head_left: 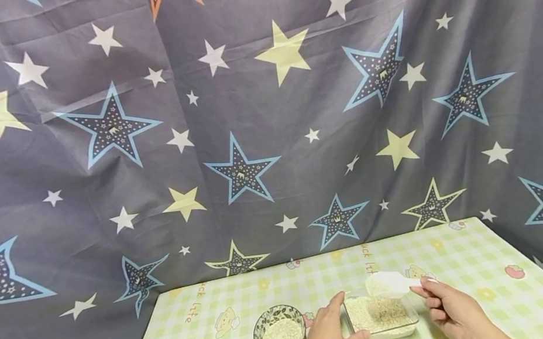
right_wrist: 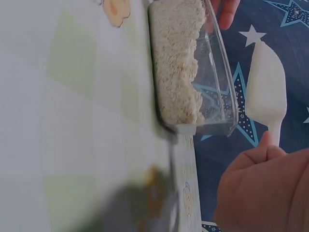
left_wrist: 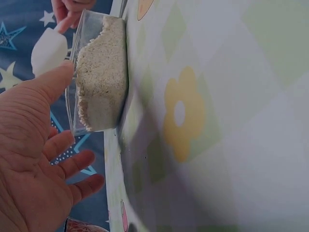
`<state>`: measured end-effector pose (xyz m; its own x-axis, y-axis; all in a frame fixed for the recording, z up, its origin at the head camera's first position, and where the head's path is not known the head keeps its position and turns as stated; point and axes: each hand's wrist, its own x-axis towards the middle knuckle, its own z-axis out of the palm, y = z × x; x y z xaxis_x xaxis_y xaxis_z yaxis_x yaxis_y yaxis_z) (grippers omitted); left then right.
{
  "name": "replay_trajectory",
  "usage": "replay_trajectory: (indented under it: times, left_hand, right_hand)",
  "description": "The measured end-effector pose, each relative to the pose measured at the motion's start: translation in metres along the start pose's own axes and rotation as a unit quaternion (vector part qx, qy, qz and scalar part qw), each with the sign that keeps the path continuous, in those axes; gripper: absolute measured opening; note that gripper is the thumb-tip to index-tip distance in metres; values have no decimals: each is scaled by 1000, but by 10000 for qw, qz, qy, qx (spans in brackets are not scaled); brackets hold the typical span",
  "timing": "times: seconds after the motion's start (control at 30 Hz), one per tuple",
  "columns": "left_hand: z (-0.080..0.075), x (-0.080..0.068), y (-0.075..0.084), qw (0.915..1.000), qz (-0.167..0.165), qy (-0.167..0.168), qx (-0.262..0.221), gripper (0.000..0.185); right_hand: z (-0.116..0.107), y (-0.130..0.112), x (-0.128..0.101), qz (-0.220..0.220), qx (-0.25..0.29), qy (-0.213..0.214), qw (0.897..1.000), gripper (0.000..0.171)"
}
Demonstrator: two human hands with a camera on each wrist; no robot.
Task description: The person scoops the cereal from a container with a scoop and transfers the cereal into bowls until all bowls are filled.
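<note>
Right hand (head_left: 453, 309) pinching the white scoop (head_left: 390, 282) over the clear tub (head_left: 382, 316), left hand (head_left: 330, 335) fingers spread, thumb at its rim — a tilt or nudge and grain could scatter.

Bare worktop (head_left: 477, 255) lies open right of the clear tray (head_left: 384, 334) and along the far edge. The patterned bowl (head_left: 278, 331) blocks the tray's left side, and the star curtain (head_left: 266, 135) walls off the back
</note>
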<state>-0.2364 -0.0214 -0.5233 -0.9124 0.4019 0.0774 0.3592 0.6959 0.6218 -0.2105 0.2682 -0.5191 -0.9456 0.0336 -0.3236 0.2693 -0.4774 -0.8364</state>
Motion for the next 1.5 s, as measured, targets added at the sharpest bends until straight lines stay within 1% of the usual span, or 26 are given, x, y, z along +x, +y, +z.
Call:
replay_trajectory:
  times: [0.1,0.17,0.27,0.33,0.4,0.47,0.53,0.57,0.63,0.7,0.8,0.83,0.9,0.97,1.1,1.2,1.3,1.5]
  left_hand:
    - [0,0,1,10000,-15,-22,-32,97]
    - [0,1,2,10000,-32,-45,-31,96]
    - [-1,-1,3,10000,-17,-4,82,97]
    - [-4,-4,5,9998,46,100,183,96]
    - [-9,-9,5,9984,267,352,355,95]
    - [-18,-16,2,9939,577,694,626,92]
    - [-30,-23,-6,9854,861,1148,913,89]
    - [-37,-27,-12,9802,946,1372,1068,89]
    - [-51,-35,-26,9735,906,1670,1271,89]
    - [-63,-42,-43,9729,711,1823,1230,91]
    - [-77,-52,-69,9804,213,1720,933,98]
    - [-79,-55,-76,9826,54,1669,810,100]
    - [-83,-59,-86,9848,-158,1600,655,105]
    - [-84,-62,-92,9860,-302,1531,592,109]
    - [-82,-66,-98,9864,-359,1475,635,114]
    - [-82,-68,-101,9877,-460,1362,613,118]
    - [-84,-69,-103,9885,-565,1276,577,122]
    - [-84,-69,-108,9886,-637,1283,473,129]
  right_hand:
    - [1,0,1,61,35,-96,9999,28]
    - [3,1,2,53,-10,-45,10000,35]
    - [7,0,1,-66,-194,26,9998,50]
    - [11,-2,0,-178,-373,103,9991,59]
    - [15,-4,0,-296,-534,153,9980,62]
    - [19,-7,0,-395,-677,208,9967,60]
    - [25,-10,0,-468,-815,226,9953,56]
    - [28,-11,1,-483,-842,230,9950,54]
    - [36,-12,1,-511,-858,238,9947,49]
    - [44,-14,1,-545,-851,217,9946,45]
    - [58,-15,1,-599,-747,152,9953,33]
    - [63,-14,2,-620,-752,118,9952,33]
    - [74,-12,4,-649,-710,71,9953,26]
    - [87,-9,5,-694,-745,37,9948,22]
    - [115,0,8,-847,-754,61,9935,11]
    - [138,6,9,-1011,-850,57,9912,13]
    - [157,11,11,-1159,-986,20,9884,18]
    - [188,23,14,-1376,-1207,-24,9831,27]
